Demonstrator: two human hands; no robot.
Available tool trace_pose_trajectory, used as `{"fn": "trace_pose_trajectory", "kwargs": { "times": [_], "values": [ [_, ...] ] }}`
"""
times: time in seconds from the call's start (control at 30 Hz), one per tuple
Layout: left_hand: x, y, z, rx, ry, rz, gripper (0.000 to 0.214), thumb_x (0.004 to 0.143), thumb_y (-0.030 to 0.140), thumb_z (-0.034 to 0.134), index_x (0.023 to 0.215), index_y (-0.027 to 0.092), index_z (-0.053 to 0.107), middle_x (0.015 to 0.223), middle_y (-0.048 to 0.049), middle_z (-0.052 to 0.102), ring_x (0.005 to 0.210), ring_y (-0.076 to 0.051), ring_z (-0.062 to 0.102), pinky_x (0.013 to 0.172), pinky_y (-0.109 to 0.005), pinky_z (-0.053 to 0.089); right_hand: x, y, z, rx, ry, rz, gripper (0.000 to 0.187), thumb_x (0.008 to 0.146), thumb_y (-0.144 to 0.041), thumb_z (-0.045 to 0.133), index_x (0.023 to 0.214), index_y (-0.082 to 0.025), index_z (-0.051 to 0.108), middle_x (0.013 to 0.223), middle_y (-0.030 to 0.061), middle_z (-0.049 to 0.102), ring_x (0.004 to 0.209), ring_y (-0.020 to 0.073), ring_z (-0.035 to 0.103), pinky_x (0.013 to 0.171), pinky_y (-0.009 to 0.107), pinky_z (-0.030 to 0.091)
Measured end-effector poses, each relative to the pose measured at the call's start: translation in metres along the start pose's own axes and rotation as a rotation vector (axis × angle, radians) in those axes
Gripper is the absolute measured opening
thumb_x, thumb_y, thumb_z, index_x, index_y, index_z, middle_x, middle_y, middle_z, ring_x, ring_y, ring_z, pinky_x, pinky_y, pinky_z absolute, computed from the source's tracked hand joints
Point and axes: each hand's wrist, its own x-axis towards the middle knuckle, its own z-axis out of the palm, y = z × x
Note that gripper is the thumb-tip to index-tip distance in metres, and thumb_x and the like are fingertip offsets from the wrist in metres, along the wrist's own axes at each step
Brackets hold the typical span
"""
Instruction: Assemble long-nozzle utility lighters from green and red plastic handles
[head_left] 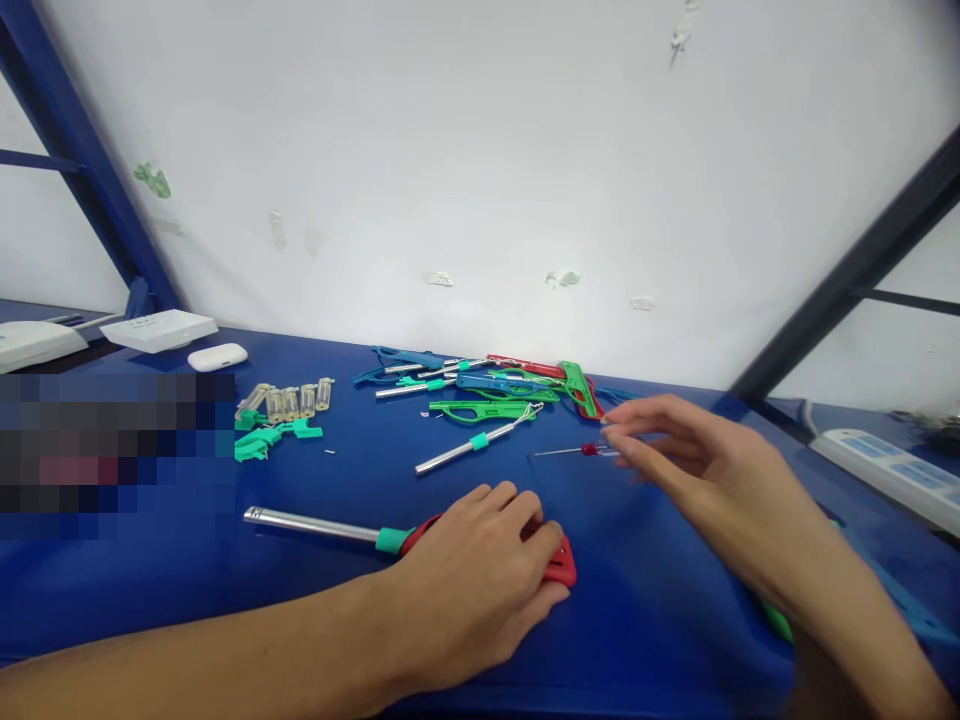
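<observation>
My left hand [487, 580] lies over a red long-necked lighter [561, 562], its fingers wrapped round the handle and hiding most of it. The lighter's metal tube [315, 520] points left, with a teal collar at its base. To the right, my right hand [690, 450] has thumb and fingers pinched at the handle end of a small screwdriver [589, 450]. Its thin shaft points left, low over the table. Just beyond lies a loose metal lighter tube [454, 455] with a teal collar and wires.
Green, blue and red lighter casings [487, 410] are heaped near the wall. At left are several clear fuel tanks [292, 402], teal plastic parts [277, 435], a white case [217, 357] and a white box [161, 330]. A power strip [892, 470] stands at right.
</observation>
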Motion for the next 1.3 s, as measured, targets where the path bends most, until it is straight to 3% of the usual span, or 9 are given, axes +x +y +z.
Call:
{"fn": "trace_pose_trajectory", "kwargs": {
  "times": [0.2, 0.33, 0.47, 0.63, 0.83, 1.0, 1.07, 1.3],
  "values": [
    [-0.002, 0.001, 0.001, 0.019, 0.004, 0.013, 0.032, 0.105, 0.038, 0.054, 0.125, 0.015, 0.066, 0.111, -0.0101, 0.067, 0.1, -0.029, 0.062, 0.089, -0.045, 0.053, -0.006, 0.02, 0.009, -0.267, -0.274, -0.096, 0.033, 0.099, -0.034, 0.055, 0.13, -0.029, 0.065, 0.126, 0.0059, 0.076, 0.106, 0.0271, 0.076, 0.092, 0.044, 0.061],
    [-0.003, 0.002, 0.0, -0.017, 0.015, -0.001, 0.026, 0.104, 0.036, 0.056, 0.119, 0.016, 0.064, 0.11, -0.0089, 0.067, 0.1, -0.029, 0.062, 0.089, -0.044, 0.052, -0.01, 0.02, 0.012, -0.328, -0.317, -0.108, 0.037, 0.098, -0.04, 0.058, 0.13, -0.027, 0.068, 0.13, 0.0082, 0.075, 0.12, 0.0322, 0.07, 0.105, 0.053, 0.053],
    [-0.004, 0.004, -0.001, -0.099, 0.064, -0.042, 0.017, 0.098, 0.03, 0.065, 0.106, 0.018, 0.058, 0.1, -0.005, 0.066, 0.087, -0.025, 0.061, 0.08, -0.039, 0.051, -0.012, 0.013, 0.011, -0.329, -0.38, -0.109, 0.042, 0.098, -0.045, 0.058, 0.136, -0.029, 0.065, 0.138, 0.0059, 0.07, 0.129, 0.0304, 0.065, 0.111, 0.053, 0.049],
    [-0.005, 0.004, 0.001, -0.064, 0.082, 0.041, 0.016, 0.097, 0.027, 0.068, 0.095, 0.02, 0.054, 0.097, -0.002, 0.064, 0.086, -0.022, 0.059, 0.079, -0.036, 0.048, -0.017, 0.011, 0.01, -0.309, -0.529, -0.075, 0.051, 0.096, -0.052, 0.062, 0.144, -0.036, 0.058, 0.148, 0.0018, 0.063, 0.14, 0.0289, 0.055, 0.119, 0.054, 0.042],
    [-0.008, 0.004, 0.001, -0.001, 0.159, 0.129, 0.011, 0.097, 0.022, 0.065, 0.101, 0.019, 0.054, 0.107, -0.0042, 0.065, 0.092, -0.022, 0.058, 0.08, -0.037, 0.044, -0.021, 0.013, 0.009, -0.286, -0.551, -0.092, 0.065, 0.091, -0.062, 0.066, 0.15, -0.038, 0.053, 0.154, 0.0035, 0.057, 0.144, 0.0315, 0.051, 0.12, 0.051, 0.041],
    [-0.009, 0.006, -0.002, -0.011, 0.193, 0.154, 0.017, 0.094, 0.02, 0.069, 0.103, 0.018, 0.054, 0.106, -0.0026, 0.066, 0.09, -0.021, 0.056, 0.081, -0.037, 0.043, -0.019, 0.015, 0.009, -0.295, -0.519, -0.037, 0.088, 0.088, -0.067, 0.067, 0.162, -0.043, 0.028, 0.176, 0.0025, 0.015, 0.159, 0.0311, 0.023, 0.124, 0.053, 0.03],
    [-0.009, 0.007, -0.002, -0.027, 0.208, 0.16, 0.018, 0.094, 0.021, 0.069, 0.103, 0.018, 0.053, 0.106, -0.0025, 0.066, 0.091, -0.02, 0.057, 0.081, -0.037, 0.042, -0.017, 0.014, 0.008, -0.285, -0.506, -0.01, 0.094, 0.085, -0.069, 0.069, 0.163, -0.044, 0.024, 0.177, 0.0024, 0.006, 0.16, 0.0317, 0.016, 0.124, 0.054, 0.029],
    [-0.009, 0.006, -0.001, -0.056, 0.197, 0.168, 0.013, 0.097, 0.021, 0.064, 0.104, 0.018, 0.054, 0.107, -0.0038, 0.067, 0.091, -0.021, 0.057, 0.082, -0.037, 0.043, -0.013, 0.012, 0.003, -0.274, -0.453, -0.011, 0.101, 0.08, -0.073, 0.07, 0.164, -0.041, 0.024, 0.177, 0.004, 0.002, 0.16, 0.0322, 0.013, 0.124, 0.054, 0.029]
  ]
}}
